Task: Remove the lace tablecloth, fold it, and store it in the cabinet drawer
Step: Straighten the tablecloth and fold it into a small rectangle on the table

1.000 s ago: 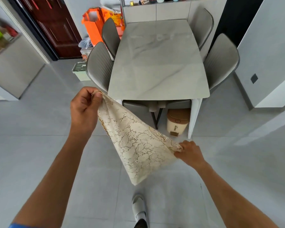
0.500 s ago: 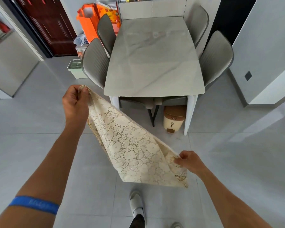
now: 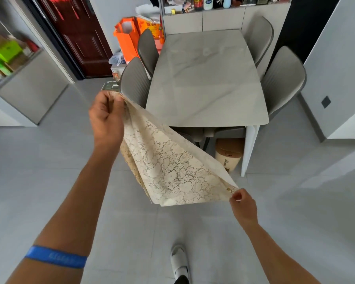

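Between left hand [image 3: 107, 117] and right hand [image 3: 242, 206]: lace tablecloth [image 3: 172, 167].

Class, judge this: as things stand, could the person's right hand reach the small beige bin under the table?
Probably not yet. The right hand pinches a corner of the lace tablecloth, and the bin stands farther off, low under the table; nothing blocks the way, but the grip is occupied.

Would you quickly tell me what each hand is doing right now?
Left hand: closed, gripping the upper end of the folded lace tablecloth.
Right hand: closed, pinching the tablecloth's lower corner.
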`<state>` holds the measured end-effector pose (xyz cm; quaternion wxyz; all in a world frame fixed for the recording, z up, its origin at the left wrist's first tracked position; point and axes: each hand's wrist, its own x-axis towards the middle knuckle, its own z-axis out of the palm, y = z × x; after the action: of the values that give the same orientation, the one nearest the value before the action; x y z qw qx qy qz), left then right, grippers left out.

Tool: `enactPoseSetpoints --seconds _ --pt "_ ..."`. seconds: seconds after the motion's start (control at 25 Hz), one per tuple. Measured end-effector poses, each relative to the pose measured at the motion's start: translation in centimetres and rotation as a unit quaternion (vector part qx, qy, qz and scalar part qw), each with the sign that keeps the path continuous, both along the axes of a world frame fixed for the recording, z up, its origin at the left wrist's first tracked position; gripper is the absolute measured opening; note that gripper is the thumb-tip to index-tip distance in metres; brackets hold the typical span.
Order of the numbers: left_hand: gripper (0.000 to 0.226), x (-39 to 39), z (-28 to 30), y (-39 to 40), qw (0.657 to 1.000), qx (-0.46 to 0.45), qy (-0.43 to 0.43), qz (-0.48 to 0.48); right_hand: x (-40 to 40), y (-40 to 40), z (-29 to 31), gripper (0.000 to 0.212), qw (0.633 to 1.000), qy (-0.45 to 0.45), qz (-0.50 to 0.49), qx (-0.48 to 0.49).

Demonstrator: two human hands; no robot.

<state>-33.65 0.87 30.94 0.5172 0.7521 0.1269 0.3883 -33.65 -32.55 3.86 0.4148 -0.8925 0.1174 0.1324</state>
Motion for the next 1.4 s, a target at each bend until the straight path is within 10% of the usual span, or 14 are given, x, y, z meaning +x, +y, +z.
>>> enactPoseSetpoints --seconds 0.32,0.48,0.76,1.08,1.4 --pt "0.016 -1.4 6.5 -3.6 0.986 0.088 -0.096 -0.099 3.2 9.2 8.0 0.073 0.949 -0.111 0.196 0.222" --pt "0.020 -2.1 9.2 -2.0 0.979 0.085 -0.156 -0.098 7.7 9.8 10.3 0.084 0.958 -0.213 0.154 0.118" --pt "0.022 -2.5 7.2 0.7 0.990 0.013 -0.135 -0.048 9.2 5.8 6.3 0.043 0.910 -0.060 0.312 -0.266" --pt "0.020 -2.6 3.5 5.9 0.995 -0.056 -0.072 0.049 1.9 -1.5 -1.2 0.038 0.881 0.048 0.372 -0.290" --pt "0.026 -2.8 -3.8 12.8 0.957 -0.084 0.151 0.235 3.7 -5.5 1.0 0.030 0.893 -0.037 0.360 -0.267"
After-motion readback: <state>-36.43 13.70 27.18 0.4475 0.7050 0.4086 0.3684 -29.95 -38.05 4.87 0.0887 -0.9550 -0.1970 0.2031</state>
